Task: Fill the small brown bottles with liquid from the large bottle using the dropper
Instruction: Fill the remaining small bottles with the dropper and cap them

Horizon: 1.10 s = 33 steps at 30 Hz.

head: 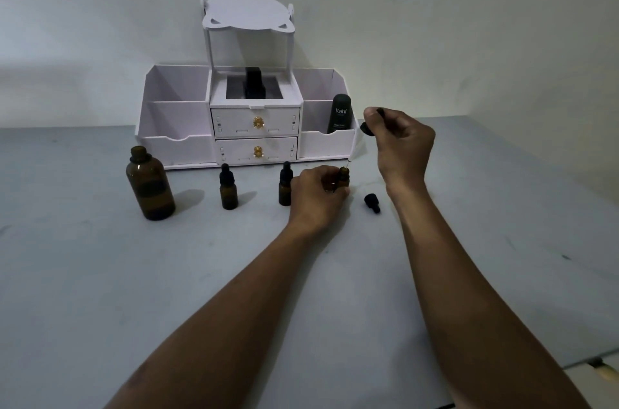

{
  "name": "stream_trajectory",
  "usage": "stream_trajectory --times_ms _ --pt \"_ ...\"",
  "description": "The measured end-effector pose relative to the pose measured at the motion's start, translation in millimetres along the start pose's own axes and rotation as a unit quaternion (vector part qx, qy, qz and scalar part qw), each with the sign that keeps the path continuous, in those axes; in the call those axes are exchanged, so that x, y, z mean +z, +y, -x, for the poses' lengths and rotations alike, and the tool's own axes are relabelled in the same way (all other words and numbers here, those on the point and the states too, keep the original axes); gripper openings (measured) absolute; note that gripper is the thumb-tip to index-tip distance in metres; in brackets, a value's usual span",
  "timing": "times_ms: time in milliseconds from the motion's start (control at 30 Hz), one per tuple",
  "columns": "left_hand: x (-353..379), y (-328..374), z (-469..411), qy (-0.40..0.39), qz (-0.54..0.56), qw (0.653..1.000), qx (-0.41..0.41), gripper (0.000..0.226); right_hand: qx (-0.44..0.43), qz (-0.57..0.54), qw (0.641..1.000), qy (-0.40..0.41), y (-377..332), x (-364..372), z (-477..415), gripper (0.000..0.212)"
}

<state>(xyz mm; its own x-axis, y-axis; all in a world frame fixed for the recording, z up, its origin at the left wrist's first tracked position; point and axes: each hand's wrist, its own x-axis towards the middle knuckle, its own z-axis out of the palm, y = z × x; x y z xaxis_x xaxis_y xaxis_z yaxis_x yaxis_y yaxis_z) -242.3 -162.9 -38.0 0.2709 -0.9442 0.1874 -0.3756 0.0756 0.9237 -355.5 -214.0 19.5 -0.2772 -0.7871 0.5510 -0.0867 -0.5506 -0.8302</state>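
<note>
Just right of the two capped small bottles [228,189], our left hand [316,194] pinches the open small brown bottle [343,178] upright while our right hand [400,140] squeezes the dropper [356,147]; we should keep its tip centred over the mouth, squeezing gently.

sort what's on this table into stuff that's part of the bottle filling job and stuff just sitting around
Part of the job:
large brown bottle, uncapped
dropper in the right hand
open small bottle steadied by the left hand
two capped small bottles
loose black cap

Just sitting around:
white organiser
Kahf tube
black item in its middle compartment
</note>
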Motion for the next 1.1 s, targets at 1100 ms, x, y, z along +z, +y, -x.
stream_trajectory --times_ms 1100 --pt "-29.7 -8.5 35.0 -0.006 -0.005 0.999 0.037 0.066 -0.011 -0.096 0.995 0.031 -22.0 -1.7 9.8 0.005"
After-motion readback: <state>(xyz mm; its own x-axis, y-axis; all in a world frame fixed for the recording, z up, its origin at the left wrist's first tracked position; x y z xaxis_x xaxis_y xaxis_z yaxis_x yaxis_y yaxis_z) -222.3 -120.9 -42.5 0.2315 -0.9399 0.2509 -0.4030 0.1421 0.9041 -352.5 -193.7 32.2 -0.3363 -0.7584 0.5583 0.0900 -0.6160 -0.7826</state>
